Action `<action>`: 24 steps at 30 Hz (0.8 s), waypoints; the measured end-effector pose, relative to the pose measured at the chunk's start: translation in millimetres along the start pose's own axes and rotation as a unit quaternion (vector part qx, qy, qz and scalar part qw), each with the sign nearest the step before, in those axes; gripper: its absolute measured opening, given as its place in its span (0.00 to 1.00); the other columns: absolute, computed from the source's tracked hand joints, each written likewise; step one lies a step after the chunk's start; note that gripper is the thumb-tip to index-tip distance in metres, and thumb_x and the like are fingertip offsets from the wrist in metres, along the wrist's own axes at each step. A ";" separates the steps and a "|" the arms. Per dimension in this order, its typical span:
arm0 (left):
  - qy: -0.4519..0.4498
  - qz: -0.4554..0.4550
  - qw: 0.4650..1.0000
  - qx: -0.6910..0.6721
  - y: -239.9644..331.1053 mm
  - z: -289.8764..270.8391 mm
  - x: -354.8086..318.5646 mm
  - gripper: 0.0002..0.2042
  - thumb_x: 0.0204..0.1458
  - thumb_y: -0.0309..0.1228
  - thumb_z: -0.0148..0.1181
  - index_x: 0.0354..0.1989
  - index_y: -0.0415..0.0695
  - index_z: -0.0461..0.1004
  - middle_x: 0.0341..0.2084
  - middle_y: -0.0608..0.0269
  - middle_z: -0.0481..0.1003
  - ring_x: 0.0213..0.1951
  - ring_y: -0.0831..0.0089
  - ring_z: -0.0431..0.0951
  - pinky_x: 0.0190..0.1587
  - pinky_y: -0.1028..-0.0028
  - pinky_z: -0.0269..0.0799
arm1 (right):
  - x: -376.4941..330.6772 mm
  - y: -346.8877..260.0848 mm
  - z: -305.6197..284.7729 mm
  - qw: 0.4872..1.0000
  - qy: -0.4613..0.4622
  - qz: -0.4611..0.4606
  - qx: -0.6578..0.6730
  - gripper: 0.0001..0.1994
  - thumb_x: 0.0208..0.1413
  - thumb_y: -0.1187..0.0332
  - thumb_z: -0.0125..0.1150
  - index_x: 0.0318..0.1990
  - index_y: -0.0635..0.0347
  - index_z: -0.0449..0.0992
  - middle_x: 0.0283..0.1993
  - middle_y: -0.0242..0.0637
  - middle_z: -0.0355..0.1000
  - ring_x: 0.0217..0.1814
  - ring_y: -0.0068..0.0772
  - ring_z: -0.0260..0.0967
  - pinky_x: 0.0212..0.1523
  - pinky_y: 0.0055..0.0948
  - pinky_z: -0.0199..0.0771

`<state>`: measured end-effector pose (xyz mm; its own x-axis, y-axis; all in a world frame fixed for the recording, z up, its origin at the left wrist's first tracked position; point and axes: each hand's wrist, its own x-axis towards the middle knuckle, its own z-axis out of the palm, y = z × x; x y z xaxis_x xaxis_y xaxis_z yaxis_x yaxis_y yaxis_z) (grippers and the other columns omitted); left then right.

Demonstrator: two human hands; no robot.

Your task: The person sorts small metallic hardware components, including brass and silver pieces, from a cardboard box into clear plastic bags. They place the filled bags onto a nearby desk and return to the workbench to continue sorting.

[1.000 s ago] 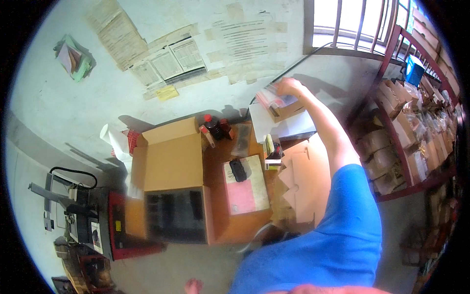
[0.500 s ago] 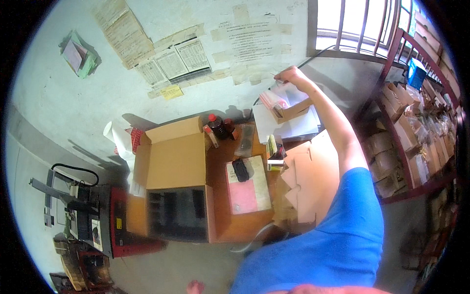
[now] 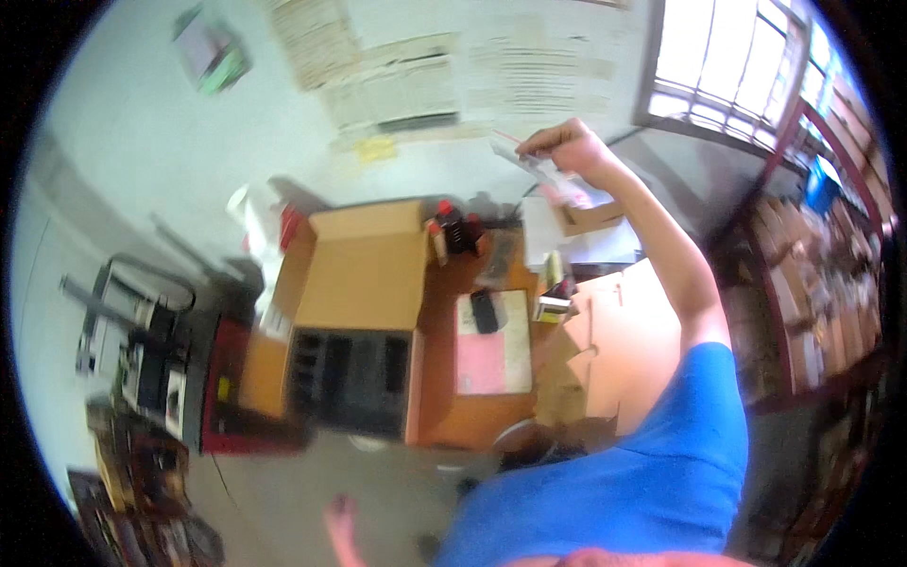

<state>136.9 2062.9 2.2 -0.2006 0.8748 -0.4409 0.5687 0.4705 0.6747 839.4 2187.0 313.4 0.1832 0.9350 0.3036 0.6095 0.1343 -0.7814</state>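
My right hand (image 3: 567, 148) is raised over the far right of the desk, its fingers pinched on a clear plastic bag (image 3: 540, 171) with a reddish edge. Below it stands a small open cardboard box (image 3: 590, 219) with pinkish bags, on white sheets of paper (image 3: 543, 244). My left hand (image 3: 341, 516) hangs low over the floor, away from the desk; its fingers are blurred and I see nothing in it. Left on the desk is a large open cardboard box (image 3: 364, 269) with a black insert (image 3: 350, 383) inside.
A phone (image 3: 485, 312) lies on a pink and white booklet (image 3: 482, 364). A dark bottle with a red cap (image 3: 456, 231) stands behind. Flat cardboard pieces (image 3: 633, 331) cover the desk's right side. Shelves of cartons (image 3: 803, 312) rise at right; a red and black machine (image 3: 222, 397) stands left.
My right hand has lifted the plastic bag up from the small box. My left hand has come further into view. The whole view has shifted and blurred.
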 end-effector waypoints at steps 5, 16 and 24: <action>0.003 0.225 0.968 -0.114 169.3 -10.2 -67.0 0.12 0.50 0.32 0.56 0.36 0.35 0.74 0.28 0.58 0.77 0.34 0.74 0.75 0.39 0.74 0.69 | -51.3 -111.9 134.8 0.940 -0.197 -0.278 0.019 0.19 0.27 0.80 0.51 0.35 0.66 0.77 0.37 0.45 0.74 0.39 0.39 0.72 0.41 0.30 0.71; 0.145 0.229 0.904 -0.330 24.7 -68.2 -204.4 0.15 0.55 0.37 0.51 0.38 0.36 0.74 0.28 0.56 0.77 0.31 0.76 0.75 0.37 0.73 0.71 | -308.0 -278.9 428.2 0.726 -0.420 -0.540 0.068 0.18 0.26 0.72 0.57 0.32 0.70 0.72 0.40 0.50 0.67 0.41 0.50 0.65 0.42 0.38 0.70; 0.403 -0.073 0.869 -0.279 -133.0 -63.8 -336.0 0.18 0.53 0.42 0.53 0.34 0.37 0.77 0.22 0.57 0.77 0.26 0.74 0.76 0.32 0.74 0.71 | -479.5 -340.0 535.2 0.509 -0.550 -0.650 0.124 0.15 0.26 0.71 0.56 0.28 0.67 0.71 0.33 0.46 0.65 0.36 0.47 0.62 0.35 0.39 0.68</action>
<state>77.8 1713.7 98.4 -0.8589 0.4924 -0.1404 0.0601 0.3694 0.9273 131.5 1868.6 141.7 -0.8769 -0.3985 0.2689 -0.4778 0.7842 -0.3959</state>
